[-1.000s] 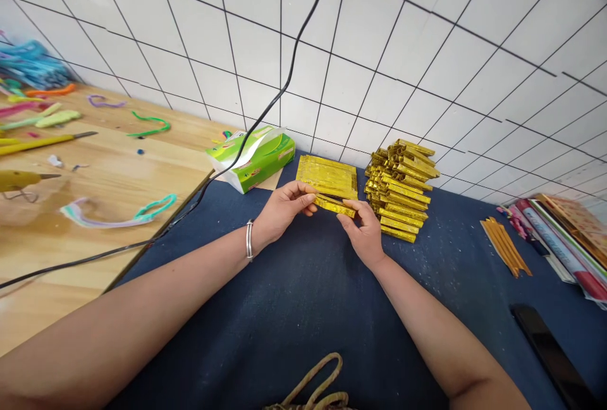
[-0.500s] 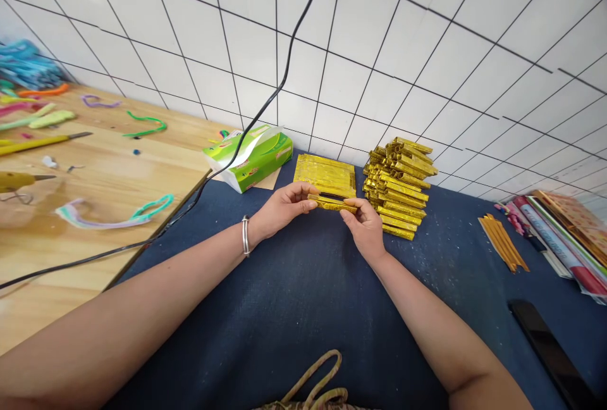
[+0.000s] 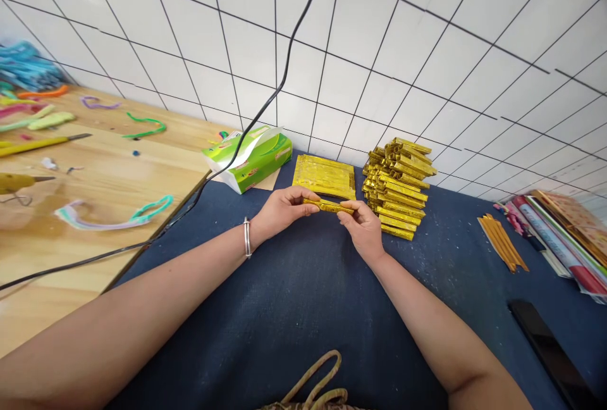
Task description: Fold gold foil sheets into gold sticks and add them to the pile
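Observation:
A narrow gold foil strip (image 3: pixel 329 205) is held level between my two hands, above the dark blue cloth (image 3: pixel 294 290). My left hand (image 3: pixel 283 211) pinches its left end between thumb and fingers. The right end is pinched by my right hand (image 3: pixel 364 225). Just behind the strip lies a flat row of gold strips (image 3: pixel 323 174). Right of that row rises a pile of folded gold strips (image 3: pixel 401 188), close to my right hand but not touching it.
Behind my left hand stands a green tissue box (image 3: pixel 263 160), with a black cable (image 3: pixel 284 74) crossing in front. Craft pieces and yellow tools (image 3: pixel 33 144) lie on the wooden board at left. Orange strips (image 3: pixel 502 242), books (image 3: pixel 559 239) and a black phone (image 3: pixel 550 350) are at right.
The held strip and my fingertips have shifted slightly left and look a little closer together. The strip now sits a bit farther from the flat row.

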Action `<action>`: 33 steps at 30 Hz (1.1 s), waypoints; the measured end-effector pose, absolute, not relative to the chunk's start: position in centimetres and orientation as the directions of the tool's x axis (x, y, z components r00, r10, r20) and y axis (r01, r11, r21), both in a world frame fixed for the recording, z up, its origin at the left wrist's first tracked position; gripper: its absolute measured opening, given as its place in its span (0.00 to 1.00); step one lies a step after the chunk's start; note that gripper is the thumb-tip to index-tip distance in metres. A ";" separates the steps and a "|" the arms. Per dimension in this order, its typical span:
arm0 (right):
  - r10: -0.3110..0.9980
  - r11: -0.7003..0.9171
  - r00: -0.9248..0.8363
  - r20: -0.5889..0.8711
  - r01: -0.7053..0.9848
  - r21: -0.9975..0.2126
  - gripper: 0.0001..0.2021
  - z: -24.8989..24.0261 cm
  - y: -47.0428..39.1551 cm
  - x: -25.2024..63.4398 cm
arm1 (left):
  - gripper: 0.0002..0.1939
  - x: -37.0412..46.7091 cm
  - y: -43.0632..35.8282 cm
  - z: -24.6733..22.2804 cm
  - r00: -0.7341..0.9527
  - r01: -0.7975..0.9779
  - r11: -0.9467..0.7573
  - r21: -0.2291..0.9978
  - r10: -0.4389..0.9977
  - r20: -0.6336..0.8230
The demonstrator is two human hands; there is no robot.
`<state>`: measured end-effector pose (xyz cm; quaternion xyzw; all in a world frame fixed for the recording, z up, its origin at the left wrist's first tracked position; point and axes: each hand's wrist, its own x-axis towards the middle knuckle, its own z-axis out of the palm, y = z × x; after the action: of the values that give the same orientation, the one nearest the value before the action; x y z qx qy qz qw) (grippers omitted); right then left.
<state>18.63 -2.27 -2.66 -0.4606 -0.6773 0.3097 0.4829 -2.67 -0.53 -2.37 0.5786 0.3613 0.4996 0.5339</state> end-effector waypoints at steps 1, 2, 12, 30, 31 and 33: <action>0.925 0.380 -0.109 0.365 0.319 -0.868 0.11 -2.7 -2.3 18.6 | 0.16 -2.7 -0.5 -2.4 0.240 -0.113 -0.171 0.979 0.951 0.194; 0.926 0.377 -0.110 0.361 0.314 -0.871 0.11 -2.7 -2.3 18.7 | 0.15 -2.7 -0.5 -2.5 0.242 -0.111 -0.175 0.978 0.950 0.197; 0.890 0.456 -0.167 0.424 0.341 -0.822 0.08 -2.3 -2.3 18.5 | 0.11 -2.7 -0.5 -2.2 0.249 -0.108 -0.242 0.964 0.932 0.262; 0.840 0.542 -0.262 0.476 0.446 -0.712 0.07 -1.3 -2.8 18.1 | 0.13 -2.6 -0.7 -2.5 0.331 -0.004 -0.254 0.967 0.913 0.241; 0.840 0.542 -0.256 0.478 0.441 -0.715 0.07 -1.3 -2.8 18.1 | 0.13 -2.5 -0.7 -2.5 0.326 -0.018 -0.240 0.970 0.916 0.233; 0.839 0.543 -0.252 0.482 0.431 -0.721 0.07 -1.3 -2.8 18.1 | 0.13 -2.5 -0.8 -2.5 0.317 -0.037 -0.224 0.974 0.921 0.224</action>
<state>18.08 -2.77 -1.28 -0.4195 -0.7572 0.2294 0.4451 -2.49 -0.77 -2.48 0.6282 0.3521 0.4662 0.5138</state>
